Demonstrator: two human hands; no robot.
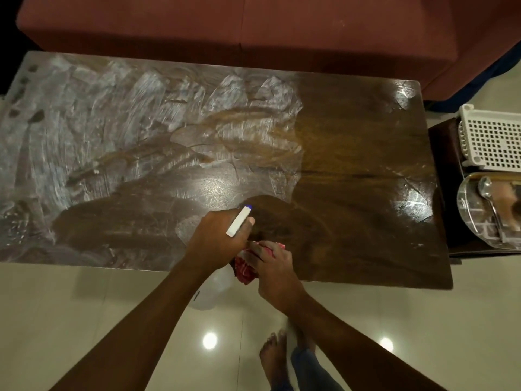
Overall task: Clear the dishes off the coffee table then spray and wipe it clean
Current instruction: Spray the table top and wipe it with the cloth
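Observation:
The dark wooden coffee table (352, 142) carries no dishes. Its left half is smeared with whitish wet streaks (112, 114), while its right half looks darker and smoother. My left hand (217, 235) grips a white spray bottle (238, 221) over the table's front edge, its blue nozzle tip pointing away from me. The bottle's translucent body (208, 292) hangs below my wrist. Right beside it, my right hand (273, 266) clutches a red patterned cloth (246, 270), bunched at the table's front edge.
A maroon sofa (253, 26) runs along the table's far side. To the right, a dark side stand (445, 193) holds a white perforated basket (493, 136) and a clear glass dish with a spoon (490, 210). Glossy tiled floor (84, 306) lies in front, with my bare foot (273, 359) on it.

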